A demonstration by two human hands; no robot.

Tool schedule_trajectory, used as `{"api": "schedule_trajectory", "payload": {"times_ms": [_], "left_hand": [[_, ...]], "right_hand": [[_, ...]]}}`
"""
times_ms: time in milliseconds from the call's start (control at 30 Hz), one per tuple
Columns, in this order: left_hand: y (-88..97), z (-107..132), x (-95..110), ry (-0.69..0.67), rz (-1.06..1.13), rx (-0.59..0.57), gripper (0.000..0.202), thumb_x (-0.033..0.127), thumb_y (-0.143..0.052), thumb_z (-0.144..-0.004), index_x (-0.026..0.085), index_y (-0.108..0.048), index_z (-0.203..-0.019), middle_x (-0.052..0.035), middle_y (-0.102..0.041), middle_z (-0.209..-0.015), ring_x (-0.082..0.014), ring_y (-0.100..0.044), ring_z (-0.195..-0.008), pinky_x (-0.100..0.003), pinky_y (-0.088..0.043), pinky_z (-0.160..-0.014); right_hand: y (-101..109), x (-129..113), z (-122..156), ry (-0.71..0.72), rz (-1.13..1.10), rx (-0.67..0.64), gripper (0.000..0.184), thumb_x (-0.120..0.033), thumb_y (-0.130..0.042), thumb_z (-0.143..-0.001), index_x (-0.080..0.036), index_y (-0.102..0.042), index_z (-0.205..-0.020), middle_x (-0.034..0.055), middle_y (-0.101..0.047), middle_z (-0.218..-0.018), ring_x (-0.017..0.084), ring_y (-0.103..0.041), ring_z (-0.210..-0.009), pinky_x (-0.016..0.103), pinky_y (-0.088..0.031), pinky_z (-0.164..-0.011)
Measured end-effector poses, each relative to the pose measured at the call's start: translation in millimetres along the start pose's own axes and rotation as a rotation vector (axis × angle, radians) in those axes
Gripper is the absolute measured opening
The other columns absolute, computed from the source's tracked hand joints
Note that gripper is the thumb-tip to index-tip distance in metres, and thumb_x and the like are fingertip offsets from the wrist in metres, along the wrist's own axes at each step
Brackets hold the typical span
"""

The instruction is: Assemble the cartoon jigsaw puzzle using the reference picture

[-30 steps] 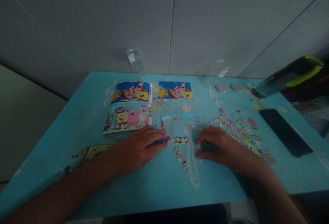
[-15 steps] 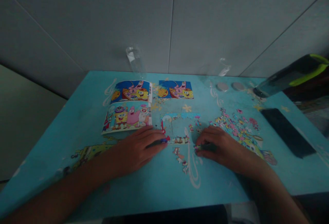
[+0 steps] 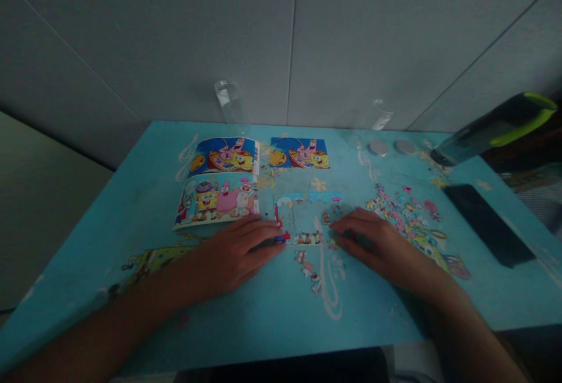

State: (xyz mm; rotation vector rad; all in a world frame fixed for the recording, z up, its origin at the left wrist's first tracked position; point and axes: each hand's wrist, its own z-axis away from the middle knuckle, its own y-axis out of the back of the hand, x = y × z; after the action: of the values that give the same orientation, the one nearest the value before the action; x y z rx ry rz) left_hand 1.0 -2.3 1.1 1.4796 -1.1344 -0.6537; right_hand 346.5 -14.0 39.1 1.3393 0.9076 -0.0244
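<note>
A partly joined jigsaw frame (image 3: pixel 309 239) lies on the table, with strips along its top, left and bottom sides. At its lower left corner, the thumb and fingertips of my left hand (image 3: pixel 241 251) close around a blue-and-red corner piece (image 3: pixel 282 237). My right hand (image 3: pixel 377 242) is just right of the frame, thumb and fingers apart. Near its fingertips lie a small colourful piece (image 3: pixel 332 243) and a few loose pieces (image 3: pixel 326 218). Below the bottom strip, several joined or touching pieces (image 3: pixel 308 269) form a slanting row.
Behind my left hand lies a cartoon picture sheet (image 3: pixel 223 198), with a smaller picture card (image 3: pixel 299 153) beside it. A heap of loose pieces (image 3: pixel 401 210) spreads at right, near a black phone-like slab (image 3: pixel 489 225). Clear tubes (image 3: pixel 230 102), two round lids (image 3: pixel 378 148) and a bottle (image 3: pixel 478 131) stand behind.
My right hand has let go of the small piece by the frame's lower right and its fingers have opened and shifted slightly up. My left hand stays in place.
</note>
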Motion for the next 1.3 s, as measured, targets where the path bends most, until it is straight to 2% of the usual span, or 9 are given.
{"api": "schedule_trajectory", "payload": {"times_ms": [167,333,433,567,667,800,933,1167,1300], "left_hand": [[-1.7,1.0,-0.3,0.008,-0.001,0.003,0.046,0.011,-0.050,-0.100,0.019,-0.054,-0.145,-0.0133,-0.059,-0.140,-0.0280,-0.052,-0.133,-0.057,-0.044,-0.116],[-0.1,-0.1,0.2,-0.005,-0.007,0.019,0.043,0.012,-0.049,-0.100,0.020,-0.057,-0.142,-0.0132,-0.061,-0.137,-0.0275,-0.054,-0.131,-0.057,-0.046,-0.114],[0.4,-0.3,0.1,-0.009,-0.005,0.016,0.044,0.011,-0.049,-0.100,0.020,-0.057,-0.142,-0.0128,-0.061,-0.137,-0.0272,-0.054,-0.130,-0.056,-0.045,-0.114],[1.0,-0.6,0.6,0.001,0.002,0.013,0.045,0.011,-0.049,-0.100,0.021,-0.056,-0.143,-0.0126,-0.061,-0.137,-0.0269,-0.054,-0.131,-0.055,-0.045,-0.114],[1.3,-0.9,0.8,0.006,0.015,0.011,0.046,0.011,-0.049,-0.099,0.021,-0.055,-0.144,-0.0129,-0.060,-0.138,-0.0268,-0.054,-0.131,-0.056,-0.045,-0.115],[0.3,-0.4,-0.2,0.003,0.021,-0.002,0.047,0.011,-0.051,-0.099,0.021,-0.054,-0.145,-0.0132,-0.059,-0.139,-0.0269,-0.054,-0.132,-0.056,-0.043,-0.116],[-1.1,1.3,-1.2,0.007,0.021,-0.003,0.047,0.012,-0.050,-0.100,0.021,-0.053,-0.146,-0.0130,-0.059,-0.140,-0.0269,-0.053,-0.133,-0.057,-0.043,-0.116],[-0.2,-0.2,-0.4,0.000,0.010,0.005,0.047,0.011,-0.050,-0.099,0.020,-0.054,-0.145,-0.0137,-0.059,-0.139,-0.0273,-0.052,-0.134,-0.057,-0.043,-0.117],[-0.3,-1.6,-0.2,-0.013,-0.004,0.022,0.045,0.011,-0.050,-0.100,0.019,-0.056,-0.143,-0.0140,-0.061,-0.137,-0.0270,-0.054,-0.132,-0.055,-0.046,-0.114]], "right_hand": [[-11.8,5.8,-8.8,-0.074,0.113,0.220,0.018,-0.032,-0.059,-0.102,-0.022,-0.072,-0.112,0.0079,-0.072,-0.104,0.023,-0.066,-0.097,0.042,-0.053,-0.092],[-24.2,4.1,-18.3,-0.132,0.212,0.261,0.021,-0.040,-0.069,-0.097,-0.022,-0.074,-0.105,0.0083,-0.072,-0.099,0.026,-0.066,-0.094,0.043,-0.053,-0.090],[-25.8,1.0,-21.0,-0.139,0.250,0.244,0.018,-0.038,-0.070,-0.096,-0.021,-0.075,-0.102,0.0089,-0.071,-0.098,0.026,-0.066,-0.093,0.044,-0.053,-0.089],[-22.0,5.5,-18.0,-0.067,0.179,0.207,0.014,-0.026,-0.067,-0.097,-0.024,-0.077,-0.107,0.0082,-0.071,-0.105,0.025,-0.066,-0.100,0.043,-0.053,-0.094],[-16.9,12.6,-12.4,-0.029,0.107,0.183,0.019,-0.023,-0.065,-0.097,-0.027,-0.077,-0.112,0.0077,-0.071,-0.113,0.026,-0.065,-0.107,0.044,-0.052,-0.098],[-9.7,16.1,-7.6,-0.057,0.071,0.176,0.027,-0.026,-0.064,-0.098,-0.027,-0.073,-0.123,0.0092,-0.070,-0.117,0.027,-0.065,-0.107,0.047,-0.053,-0.097],[-5.7,12.9,-7.8,-0.089,0.081,0.202,0.023,-0.025,-0.061,-0.099,-0.027,-0.073,-0.119,0.0093,-0.071,-0.114,0.027,-0.066,-0.105,0.047,-0.054,-0.093],[-9.3,7.8,-10.5,-0.043,0.124,0.177,0.015,-0.024,-0.064,-0.098,-0.026,-0.077,-0.106,0.0084,-0.071,-0.111,0.027,-0.065,-0.104,0.049,-0.052,-0.095],[-4.2,5.2,-6.2,-0.001,0.038,0.123,0.017,-0.024,-0.064,-0.099,-0.027,-0.076,-0.111,0.0075,-0.070,-0.113,0.024,-0.064,-0.106,0.045,-0.052,-0.096]]}}
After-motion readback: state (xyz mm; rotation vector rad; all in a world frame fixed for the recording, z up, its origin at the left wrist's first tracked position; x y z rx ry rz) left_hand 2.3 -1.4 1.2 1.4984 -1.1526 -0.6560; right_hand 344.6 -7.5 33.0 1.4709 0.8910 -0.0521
